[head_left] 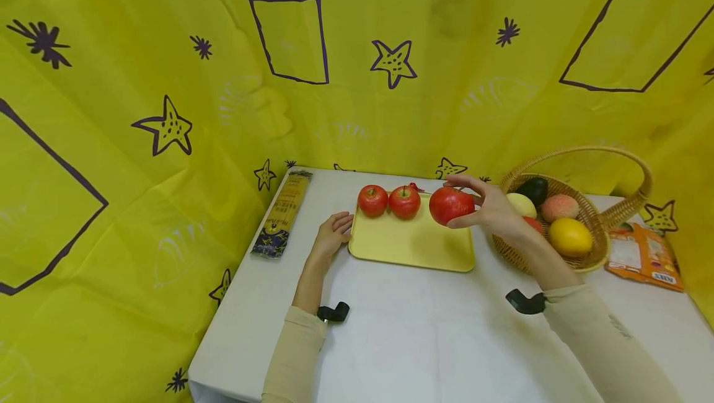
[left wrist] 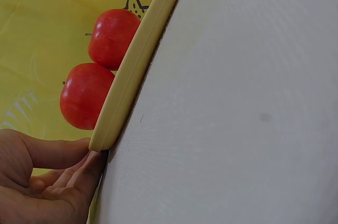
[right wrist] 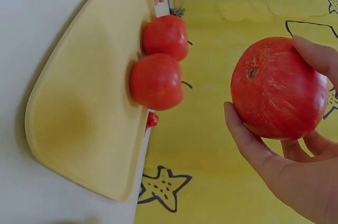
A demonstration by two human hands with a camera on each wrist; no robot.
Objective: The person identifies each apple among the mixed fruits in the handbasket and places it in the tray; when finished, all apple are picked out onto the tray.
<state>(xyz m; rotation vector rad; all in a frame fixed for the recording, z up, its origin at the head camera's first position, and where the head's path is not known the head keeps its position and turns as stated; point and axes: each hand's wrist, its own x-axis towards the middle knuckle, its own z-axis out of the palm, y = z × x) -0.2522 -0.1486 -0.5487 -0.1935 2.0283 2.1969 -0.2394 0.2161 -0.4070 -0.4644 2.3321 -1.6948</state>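
Note:
Above the right part of the yellow tray (head_left: 413, 248), my right hand (head_left: 493, 208) grips a red apple (right wrist: 280, 87), thumb and fingers around its sides. The held apple is clear of the tray. Two other red apples, one (head_left: 372, 200) at the left and one (head_left: 404, 202) beside it, sit side by side along the tray's far edge. My left hand (head_left: 330, 239) rests at the tray's left edge. In the left wrist view, its thumb (left wrist: 58, 152) touches the tray's rim, with the other fingers low beside it.
A wicker basket (head_left: 601, 239) at the right holds several fruits, including a yellow one (head_left: 570, 237) and a dark one (head_left: 532, 191). Beside it lies an orange packet (head_left: 644, 257). A long yellow-and-dark-blue packet (head_left: 283, 214) lies at the left, and a yellow patterned curtain (head_left: 346, 111) hangs behind the table.

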